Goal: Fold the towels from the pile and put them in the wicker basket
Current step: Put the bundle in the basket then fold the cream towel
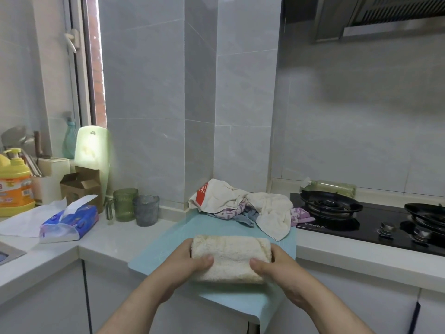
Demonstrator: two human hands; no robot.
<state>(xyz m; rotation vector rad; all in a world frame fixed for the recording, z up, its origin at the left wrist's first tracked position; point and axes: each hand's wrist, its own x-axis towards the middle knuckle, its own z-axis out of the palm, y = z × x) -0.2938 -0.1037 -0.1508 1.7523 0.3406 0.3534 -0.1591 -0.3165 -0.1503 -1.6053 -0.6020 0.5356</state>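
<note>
A folded cream towel (231,257) is held just above a light blue mat (212,231) at the counter's front edge. My left hand (186,266) grips its left end, thumb on top. My right hand (281,271) grips its right end the same way. Behind it, at the mat's far end, lies a loose pile of towels (243,204): cream and white ones on top, purple patterned and grey ones underneath. No wicker basket is in view.
A black gas hob (375,220) with two burners fills the counter to the right. On the left stand two tumblers (134,206), a blue tissue pack (69,219), a cardboard box (80,186), a yellow detergent bottle (14,184) and a sink corner (7,254).
</note>
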